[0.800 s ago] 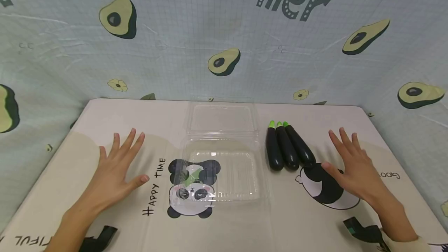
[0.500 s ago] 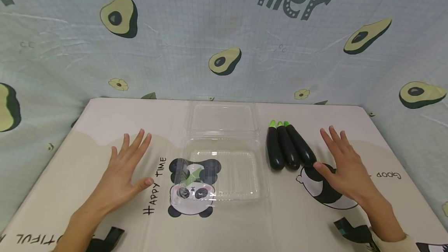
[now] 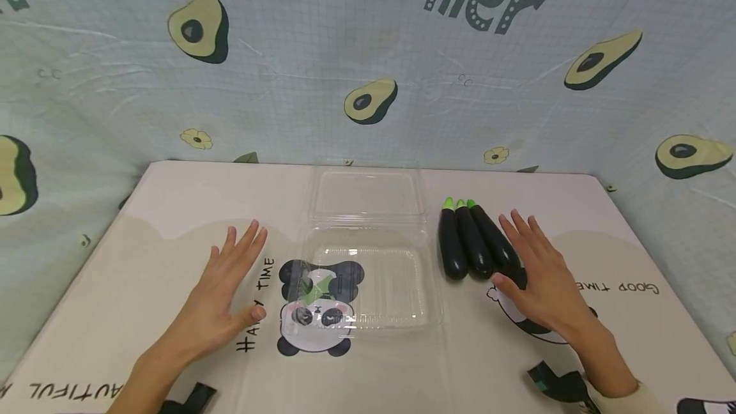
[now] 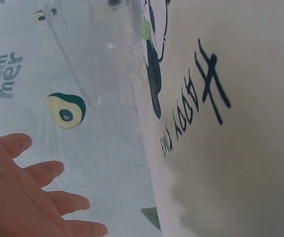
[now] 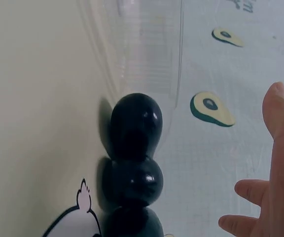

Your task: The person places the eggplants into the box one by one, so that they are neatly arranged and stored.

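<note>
While the head view takes in the bench point(image 3: 374, 382), the left hand point(image 3: 221, 292) spreads wide, holding nothing, left of the clear box point(image 3: 397, 286), its lid point(image 3: 368, 193) folded back! Three eggplants point(image 3: 474, 241) lie side by side just right of the box, and beside them the right hand point(image 3: 537, 280) fans out, holding nothing too. Left wrist: straight fingers point(image 4: 69, 201), well apart from the box. Right wrist: eggplants lined up, the box beyond, the hand apart from both.
</note>
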The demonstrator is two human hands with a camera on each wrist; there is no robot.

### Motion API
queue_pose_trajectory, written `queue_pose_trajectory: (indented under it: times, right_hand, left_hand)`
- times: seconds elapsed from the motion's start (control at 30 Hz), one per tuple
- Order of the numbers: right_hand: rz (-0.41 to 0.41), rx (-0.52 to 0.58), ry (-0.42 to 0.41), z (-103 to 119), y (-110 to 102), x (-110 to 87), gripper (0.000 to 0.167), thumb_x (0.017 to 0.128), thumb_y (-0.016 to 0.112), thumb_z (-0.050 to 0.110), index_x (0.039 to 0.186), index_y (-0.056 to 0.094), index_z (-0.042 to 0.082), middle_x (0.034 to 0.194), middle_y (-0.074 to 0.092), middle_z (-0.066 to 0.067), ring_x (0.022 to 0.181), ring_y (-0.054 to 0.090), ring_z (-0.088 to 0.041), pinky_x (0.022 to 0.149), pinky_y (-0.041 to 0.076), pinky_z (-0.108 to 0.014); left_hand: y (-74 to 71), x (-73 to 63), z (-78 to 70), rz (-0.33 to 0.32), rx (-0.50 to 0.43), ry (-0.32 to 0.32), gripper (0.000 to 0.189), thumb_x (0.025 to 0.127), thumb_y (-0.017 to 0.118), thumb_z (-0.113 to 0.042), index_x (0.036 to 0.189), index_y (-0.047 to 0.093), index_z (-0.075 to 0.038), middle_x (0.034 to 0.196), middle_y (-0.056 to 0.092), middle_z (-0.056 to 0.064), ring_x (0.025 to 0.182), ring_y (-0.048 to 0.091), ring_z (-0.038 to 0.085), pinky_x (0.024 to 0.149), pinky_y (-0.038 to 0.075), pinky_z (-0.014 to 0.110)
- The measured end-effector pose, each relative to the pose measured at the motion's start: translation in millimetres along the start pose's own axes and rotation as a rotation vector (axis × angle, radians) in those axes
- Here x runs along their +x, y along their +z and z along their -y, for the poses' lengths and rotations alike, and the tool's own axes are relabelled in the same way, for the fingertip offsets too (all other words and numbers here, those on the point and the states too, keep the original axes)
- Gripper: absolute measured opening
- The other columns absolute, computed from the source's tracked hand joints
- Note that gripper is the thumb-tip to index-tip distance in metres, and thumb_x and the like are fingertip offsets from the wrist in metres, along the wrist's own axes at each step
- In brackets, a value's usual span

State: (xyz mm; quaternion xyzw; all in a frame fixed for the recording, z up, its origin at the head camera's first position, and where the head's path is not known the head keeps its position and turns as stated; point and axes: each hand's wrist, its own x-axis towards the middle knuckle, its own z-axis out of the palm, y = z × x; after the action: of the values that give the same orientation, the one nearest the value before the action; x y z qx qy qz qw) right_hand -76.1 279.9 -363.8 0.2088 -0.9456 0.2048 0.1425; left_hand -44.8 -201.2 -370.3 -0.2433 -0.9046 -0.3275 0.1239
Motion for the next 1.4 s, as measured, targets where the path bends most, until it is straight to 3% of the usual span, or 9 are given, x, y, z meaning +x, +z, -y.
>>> queue_pose_trajectory:
  times: [0.3, 0.5, 0.77, 1.03, 1.2, 1.4]
  right_hand:
    - [-0.038, 0.012, -0.044, 6.2, 9.5, 1.6, 0.082, 0.088, 0.053, 0.063, 0.152, 0.028, 0.018, 0.155, 0.026, -0.011, 0.141, 0.020, -0.039, 0.095, 0.024, -0.073]
    - [-0.090, 0.016, -0.064, 11.8, 15.6, 3.4, 0.083, 0.087, 0.052, 0.065, 0.149, 0.034, 0.015, 0.152, 0.031, -0.013, 0.138, 0.025, -0.040, 0.092, 0.027, -0.071]
    - [-0.160, 0.008, -0.074, 20.8, 27.1, 5.7, 0.083, 0.088, 0.044, 0.069, 0.145, 0.041, 0.010, 0.147, 0.039, -0.017, 0.131, 0.034, -0.041, 0.089, 0.031, -0.066]
    - [-0.229, -0.002, -0.106, 27.6, 39.4, 10.6, 0.074, 0.088, 0.049, 0.065, 0.137, 0.052, 0.009, 0.136, 0.051, -0.017, 0.120, 0.046, -0.039, 0.082, 0.038, -0.059]
    - [-0.291, 0.048, -0.090, 31.9, 47.5, 12.5, 0.058, 0.090, 0.058, 0.048, 0.127, 0.060, 0.004, 0.121, 0.059, -0.017, 0.104, 0.051, -0.036, 0.077, 0.043, -0.051]
    - [-0.350, 0.048, -0.029, 39.2, 54.6, 13.1, 0.045, 0.082, 0.071, 0.020, 0.124, 0.062, 0.006, 0.113, 0.063, -0.015, 0.094, 0.054, -0.030, 0.058, 0.049, -0.045]
  left_hand:
    - [8.7, -1.5, -7.7, 0.007, -0.066, 0.047, 0.094, 0.085, 0.034, -0.076, 0.152, 0.023, -0.011, 0.158, 0.017, 0.012, 0.143, 0.002, 0.041, 0.107, 0.003, 0.067]
    - [15.0, -2.0, -14.1, 0.020, -0.092, 0.037, 0.094, 0.085, 0.035, -0.076, 0.153, 0.022, -0.011, 0.158, 0.017, 0.012, 0.144, 0.003, 0.035, 0.110, 0.004, 0.063]
    - [22.9, -3.2, -16.8, 0.041, -0.098, 0.022, 0.093, 0.086, 0.036, -0.075, 0.153, 0.022, -0.013, 0.158, 0.018, 0.010, 0.144, 0.007, 0.034, 0.095, 0.023, 0.075]
    - [29.2, -3.6, -12.7, 0.085, -0.208, -0.008, 0.088, 0.087, 0.052, -0.064, 0.153, 0.022, -0.015, 0.159, 0.015, 0.010, 0.142, 0.011, 0.042, 0.097, 0.021, 0.075]
    - [33.4, -4.7, -8.3, 0.110, -0.312, -0.020, 0.085, 0.086, 0.063, -0.048, 0.153, 0.024, -0.014, 0.159, 0.013, 0.008, 0.144, 0.013, 0.035, 0.107, 0.016, 0.064]
    - [43.3, -4.4, -4.6, 0.118, -0.386, -0.010, 0.086, 0.079, 0.071, -0.023, 0.152, 0.026, -0.012, 0.159, 0.012, 0.008, 0.145, 0.011, 0.024, 0.113, 0.012, 0.034]
